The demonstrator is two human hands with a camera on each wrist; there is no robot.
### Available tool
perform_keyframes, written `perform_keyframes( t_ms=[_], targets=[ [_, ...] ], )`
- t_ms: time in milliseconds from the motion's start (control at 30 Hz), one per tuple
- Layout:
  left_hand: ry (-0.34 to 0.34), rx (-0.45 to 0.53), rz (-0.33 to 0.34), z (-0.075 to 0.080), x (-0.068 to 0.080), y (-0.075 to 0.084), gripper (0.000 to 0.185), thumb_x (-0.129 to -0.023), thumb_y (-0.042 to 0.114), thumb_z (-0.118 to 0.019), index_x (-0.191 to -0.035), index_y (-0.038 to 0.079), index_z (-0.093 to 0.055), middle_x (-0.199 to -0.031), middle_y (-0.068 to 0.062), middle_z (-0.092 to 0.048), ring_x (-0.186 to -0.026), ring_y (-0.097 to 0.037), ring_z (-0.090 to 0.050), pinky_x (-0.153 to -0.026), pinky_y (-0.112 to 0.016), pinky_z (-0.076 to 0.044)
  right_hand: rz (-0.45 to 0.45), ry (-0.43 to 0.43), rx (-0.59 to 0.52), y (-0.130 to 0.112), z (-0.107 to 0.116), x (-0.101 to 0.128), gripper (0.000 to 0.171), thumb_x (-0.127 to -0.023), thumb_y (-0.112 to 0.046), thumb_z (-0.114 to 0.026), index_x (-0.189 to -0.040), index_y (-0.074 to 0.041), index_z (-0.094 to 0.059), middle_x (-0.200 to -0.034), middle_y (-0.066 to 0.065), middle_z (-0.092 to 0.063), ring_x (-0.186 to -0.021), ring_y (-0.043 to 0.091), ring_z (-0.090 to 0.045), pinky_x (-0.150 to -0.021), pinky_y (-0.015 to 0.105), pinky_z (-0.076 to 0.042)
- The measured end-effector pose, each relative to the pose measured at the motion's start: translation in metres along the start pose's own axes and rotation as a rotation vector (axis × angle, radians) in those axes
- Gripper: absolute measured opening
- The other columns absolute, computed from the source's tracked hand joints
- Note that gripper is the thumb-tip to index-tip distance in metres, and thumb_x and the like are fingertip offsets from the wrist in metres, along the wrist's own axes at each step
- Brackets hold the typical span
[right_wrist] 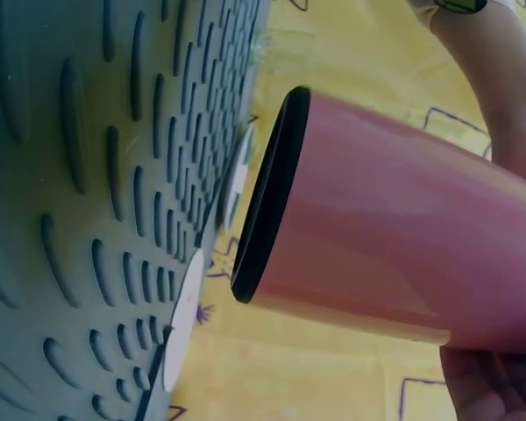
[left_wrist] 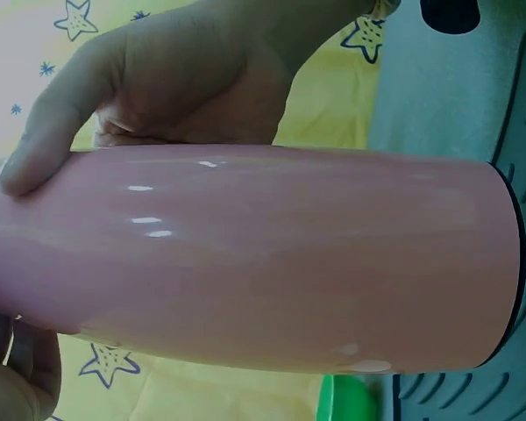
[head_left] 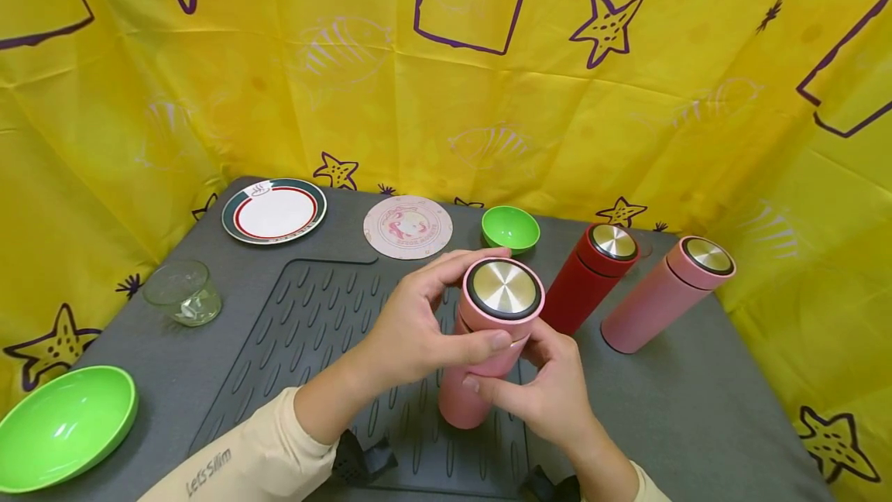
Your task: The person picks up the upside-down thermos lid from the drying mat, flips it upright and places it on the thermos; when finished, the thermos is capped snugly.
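Note:
I hold a pink thermos bottle [head_left: 461, 403] with both hands over the ribbed grey mat [head_left: 313, 331]. My left hand [head_left: 411, 331] curls round its top, fingers and thumb on the pink lid with the steel disc [head_left: 504, 289]. My right hand [head_left: 554, 397] grips the body just below. In the right wrist view the pink thermos bottle [right_wrist: 394, 237] is tilted, its black base rim [right_wrist: 267, 197] off the mat [right_wrist: 79, 193]. In the left wrist view the bottle's body [left_wrist: 263, 254] fills the frame, with my right hand [left_wrist: 193, 79] behind it.
A red bottle [head_left: 588, 277] and a second pink bottle [head_left: 662, 293] stand at the right. At the back are a small green bowl [head_left: 510, 228], a round coaster [head_left: 407, 227] and a plate [head_left: 274, 210]. A glass [head_left: 183, 293] and a large green bowl [head_left: 63, 424] sit left.

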State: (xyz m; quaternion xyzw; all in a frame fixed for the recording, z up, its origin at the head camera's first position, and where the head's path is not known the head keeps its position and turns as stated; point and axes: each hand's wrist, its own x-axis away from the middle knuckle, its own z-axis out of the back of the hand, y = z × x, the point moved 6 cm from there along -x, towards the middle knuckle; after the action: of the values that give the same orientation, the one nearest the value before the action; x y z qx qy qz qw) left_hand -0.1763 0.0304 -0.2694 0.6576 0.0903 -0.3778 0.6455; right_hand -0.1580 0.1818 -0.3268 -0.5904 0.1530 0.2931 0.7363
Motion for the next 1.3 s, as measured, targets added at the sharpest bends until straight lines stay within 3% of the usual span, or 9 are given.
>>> perform_keyframes(
  t_ms=[167,333,467,533,633,767,867,1100,1300],
  targets=[
    [-0.061,0.068,-0.003,-0.002,-0.001,-0.003,0.064,-0.084,0.034,-0.075,-0.138,0.009,-0.053,-0.125,-0.003,-0.059,-0.111,-0.025,-0.055,-0.093,-0.041,-0.046,0.034,-0.001,0.003,-0.002,0.0,-0.001,0.054,-0.063,-0.002,-0.087,-0.113,-0.008,-0.066,-0.104,0.008,-0.07,-0.089,0.023,-0.068,-0.074,0.034,-0.057],
    [-0.075,0.014,-0.019,-0.004,-0.002,0.001,0.072,-0.083,0.033,-0.071,-0.145,0.012,-0.042,-0.13,0.0,-0.052,-0.118,-0.022,-0.05,-0.098,-0.041,-0.043,0.044,0.023,0.044,-0.002,0.002,-0.002,0.054,-0.064,-0.004,-0.087,-0.113,-0.01,-0.067,-0.103,0.006,-0.07,-0.087,0.022,-0.068,-0.074,0.033,-0.057],
    [0.01,-0.119,-0.004,-0.005,-0.001,0.006,0.091,-0.073,0.035,-0.079,-0.147,0.021,-0.028,-0.138,0.006,-0.037,-0.124,-0.017,-0.038,-0.097,-0.039,-0.04,0.04,0.031,0.092,0.0,0.003,-0.003,0.05,-0.066,-0.004,-0.085,-0.112,-0.011,-0.067,-0.101,0.004,-0.071,-0.084,0.02,-0.069,-0.073,0.032,-0.057],
    [0.076,-0.199,0.012,-0.005,0.0,0.008,0.096,-0.067,0.034,-0.086,-0.143,0.022,-0.029,-0.135,0.006,-0.035,-0.123,-0.016,-0.035,-0.093,-0.039,-0.04,0.048,0.033,0.119,-0.001,0.003,-0.003,0.05,-0.067,-0.005,-0.086,-0.112,-0.011,-0.067,-0.101,0.003,-0.071,-0.085,0.019,-0.068,-0.073,0.032,-0.057],
    [0.169,-0.274,0.034,-0.005,0.002,0.009,0.086,-0.063,0.029,-0.091,-0.132,0.018,-0.041,-0.123,0.008,-0.044,-0.114,-0.013,-0.041,-0.088,-0.037,-0.042,0.03,0.034,0.13,0.0,0.003,-0.002,0.054,-0.066,-0.006,-0.087,-0.116,-0.013,-0.066,-0.105,0.002,-0.071,-0.089,0.02,-0.068,-0.074,0.032,-0.057],
    [0.242,-0.307,-0.002,-0.003,0.002,0.012,0.068,-0.066,0.025,-0.089,-0.124,0.012,-0.056,-0.112,0.008,-0.057,-0.108,-0.013,-0.048,-0.086,-0.037,-0.043,0.001,0.05,0.129,0.001,0.003,-0.002,0.059,-0.067,-0.007,-0.087,-0.121,-0.014,-0.065,-0.112,0.002,-0.069,-0.095,0.021,-0.068,-0.077,0.035,-0.057],
    [0.244,-0.287,-0.02,-0.002,0.001,0.012,0.067,-0.066,0.023,-0.089,-0.125,0.011,-0.06,-0.11,0.009,-0.061,-0.105,-0.015,-0.051,-0.085,-0.037,-0.045,-0.008,0.065,0.127,0.001,0.004,-0.002,0.059,-0.067,-0.006,-0.087,-0.121,-0.014,-0.065,-0.112,0.002,-0.069,-0.095,0.022,-0.068,-0.077,0.036,-0.057],
    [0.198,-0.164,0.01,0.0,0.003,0.004,0.063,-0.069,0.02,-0.086,-0.127,0.015,-0.063,-0.109,0.007,-0.065,-0.101,-0.016,-0.056,-0.085,-0.037,-0.048,-0.039,0.071,0.127,0.002,0.005,0.001,0.055,-0.066,-0.004,-0.087,-0.116,-0.012,-0.067,-0.108,0.003,-0.07,-0.09,0.021,-0.069,-0.076,0.035,-0.057],
    [0.133,-0.032,-0.038,0.001,0.006,-0.005,0.06,-0.076,0.026,-0.081,-0.131,0.011,-0.061,-0.111,-0.001,-0.065,-0.102,-0.022,-0.058,-0.086,-0.04,-0.048,-0.026,0.056,0.089,0.0,0.005,0.001,0.055,-0.063,-0.001,-0.087,-0.114,-0.008,-0.068,-0.106,0.007,-0.07,-0.088,0.022,-0.069,-0.076,0.034,-0.057]
  ],
)
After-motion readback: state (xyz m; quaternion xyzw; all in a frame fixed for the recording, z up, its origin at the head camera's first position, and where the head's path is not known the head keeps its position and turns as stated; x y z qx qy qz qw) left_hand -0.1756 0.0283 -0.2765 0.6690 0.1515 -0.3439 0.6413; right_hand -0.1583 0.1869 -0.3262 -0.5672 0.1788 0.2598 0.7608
